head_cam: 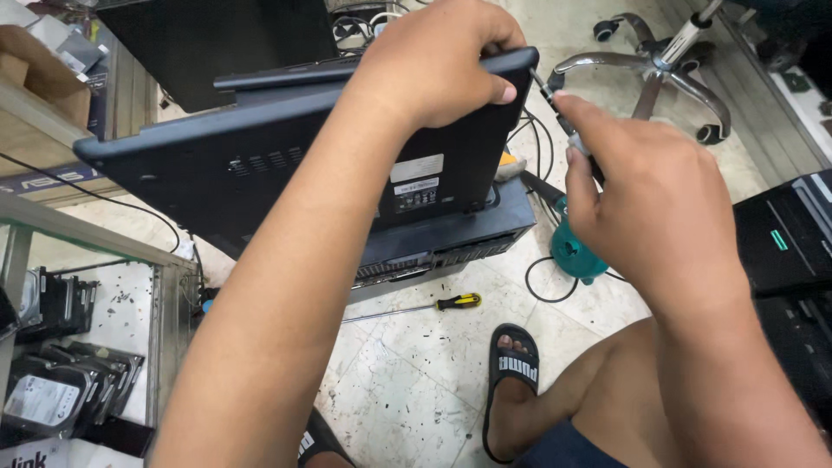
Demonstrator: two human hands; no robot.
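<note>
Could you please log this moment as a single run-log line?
left hand: grips laptop edge, underside up | right hand: holds screwdriver at laptop corner | floor: second screwdriver

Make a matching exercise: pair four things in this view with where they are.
1. laptop
2. yellow-handled screwdriver
3. sandal
4. hard drives

a. on the shelf at lower left
b. held up by the left hand
c. lying on the floor tiles
d. on the person's foot

Pairs: 1-b, 2-c, 3-d, 4-a
</note>
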